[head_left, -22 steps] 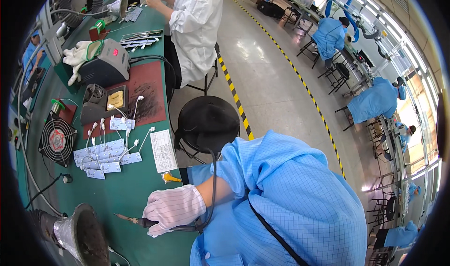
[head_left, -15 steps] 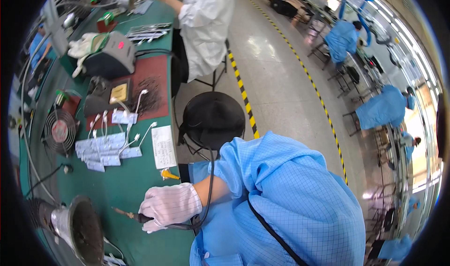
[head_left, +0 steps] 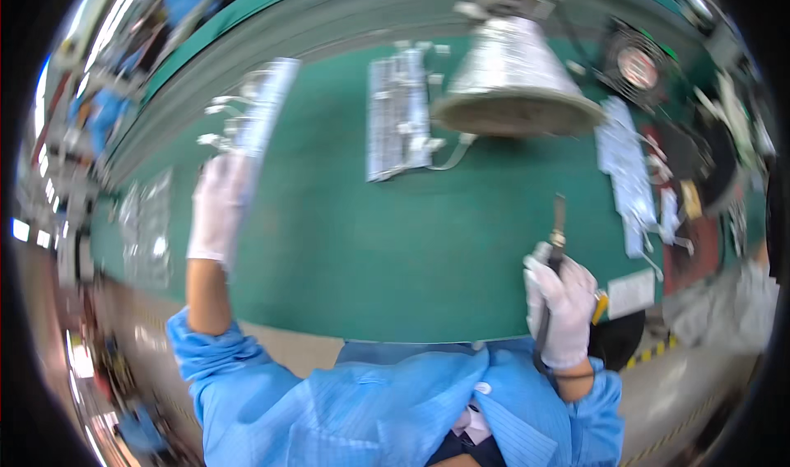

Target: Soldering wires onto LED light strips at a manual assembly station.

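My right hand, in a white striped glove, is closed around the handle of a soldering iron. Its bare tip points away from me over the green bench, and its dark cable trails down past my wrist. Far off to the left, my gloved left hand is closed at the edge of a long pale strip circuit board. White wires and connectors stick out on the board's left side. Motion blur hides the exact finger contact. Another group of strip boards with white connectors lies at the back middle.
A metal fume-extraction hood overhangs the back of the green bench. To the right are a small fan, more strip boards, a paper label and a yellow object. Clear plastic trays lie far left.
My view has swung from the right side toward the bench's middle and left. My left hand and the boards beside it have come into sight. The soldering iron is still in my right hand.
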Motion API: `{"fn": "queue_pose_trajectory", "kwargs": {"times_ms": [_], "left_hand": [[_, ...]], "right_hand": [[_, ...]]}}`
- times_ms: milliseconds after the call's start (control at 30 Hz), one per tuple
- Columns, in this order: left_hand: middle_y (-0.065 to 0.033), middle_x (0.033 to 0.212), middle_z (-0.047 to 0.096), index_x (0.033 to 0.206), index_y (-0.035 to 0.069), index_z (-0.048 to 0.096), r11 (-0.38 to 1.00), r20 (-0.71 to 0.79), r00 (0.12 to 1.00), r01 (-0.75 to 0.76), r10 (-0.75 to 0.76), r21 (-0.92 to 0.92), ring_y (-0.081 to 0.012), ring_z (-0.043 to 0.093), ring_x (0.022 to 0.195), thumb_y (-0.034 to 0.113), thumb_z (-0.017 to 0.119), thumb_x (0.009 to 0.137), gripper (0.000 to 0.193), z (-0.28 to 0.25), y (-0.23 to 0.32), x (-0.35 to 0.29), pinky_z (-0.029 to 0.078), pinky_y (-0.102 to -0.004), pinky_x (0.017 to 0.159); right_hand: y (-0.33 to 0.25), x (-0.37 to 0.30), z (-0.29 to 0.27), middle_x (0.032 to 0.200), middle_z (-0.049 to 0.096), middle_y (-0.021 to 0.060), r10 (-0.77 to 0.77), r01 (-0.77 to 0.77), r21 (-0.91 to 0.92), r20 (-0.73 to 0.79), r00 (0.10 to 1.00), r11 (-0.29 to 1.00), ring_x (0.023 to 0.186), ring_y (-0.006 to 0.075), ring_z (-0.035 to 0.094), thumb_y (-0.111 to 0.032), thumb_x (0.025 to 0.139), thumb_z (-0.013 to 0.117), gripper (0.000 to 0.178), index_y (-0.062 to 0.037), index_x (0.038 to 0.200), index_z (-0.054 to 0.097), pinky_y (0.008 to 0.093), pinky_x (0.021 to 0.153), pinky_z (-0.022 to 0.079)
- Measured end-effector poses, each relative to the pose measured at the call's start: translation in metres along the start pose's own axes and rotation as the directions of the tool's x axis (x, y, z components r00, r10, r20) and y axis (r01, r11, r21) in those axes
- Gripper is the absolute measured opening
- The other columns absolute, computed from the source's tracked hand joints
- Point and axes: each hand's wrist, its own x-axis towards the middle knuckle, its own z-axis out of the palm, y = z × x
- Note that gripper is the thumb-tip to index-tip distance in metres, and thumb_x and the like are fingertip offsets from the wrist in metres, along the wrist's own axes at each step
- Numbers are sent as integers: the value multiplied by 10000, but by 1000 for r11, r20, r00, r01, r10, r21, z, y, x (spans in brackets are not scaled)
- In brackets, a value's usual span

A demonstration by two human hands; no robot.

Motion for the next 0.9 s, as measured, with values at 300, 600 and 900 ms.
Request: {"fn": "queue_pose_trajectory", "kwargs": {"times_ms": [300,600,900], "left_hand": [[-132,1050,590,1233,86,538,707,-49,996,-19,77,707,-315,516,1079,530,560,848,588,33,27,-120,336,-471,961],[-130,1123,580,1095,-21,574,751,-127,981,-30,150,660,-291,505,1120,590,613,766,695,48,23,-118,330,-466,978],[-144,1183,568,1048,-13,592,776,-272,923,-44,273,629,-320,473,1192,516,641,788,591,58,21,-123,289,-510,1027]], "right_hand": [[-5,-14,8,1101,620,99,-14,19,-103,45,999,994,985,285,588,-35,862,622,319,-98,1166,549,398,885,424],[-9,-17,7,1086,631,99,-14,18,-137,26,1000,990,967,296,585,-22,877,600,310,-79,1177,546,406,864,427],[-7,-21,7,1108,637,106,-57,62,-138,33,998,988,981,298,585,-15,878,593,298,-68,1167,544,395,869,424]]}}
